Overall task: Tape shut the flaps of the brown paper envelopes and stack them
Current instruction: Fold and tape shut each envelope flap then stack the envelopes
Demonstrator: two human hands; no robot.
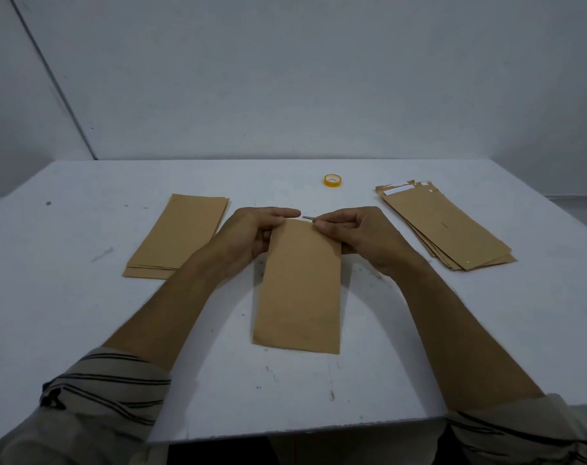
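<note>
gripping the top of the envelope [298, 283] with my left hand [251, 234] while my right hand [355, 236] pinches a small tape strip [307, 217], i risk taping crooked if the envelope slips.

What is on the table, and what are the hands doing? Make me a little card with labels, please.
Surface: white table
Middle: one brown envelope
Left hand: left hand holds the envelope's far end
Right hand: right hand pinches a thin strip, maybe tape, at that end
Left side: neat pile of envelopes
Right side: fanned pile of envelopes
Far back: yellow tape roll, untouched
</note>
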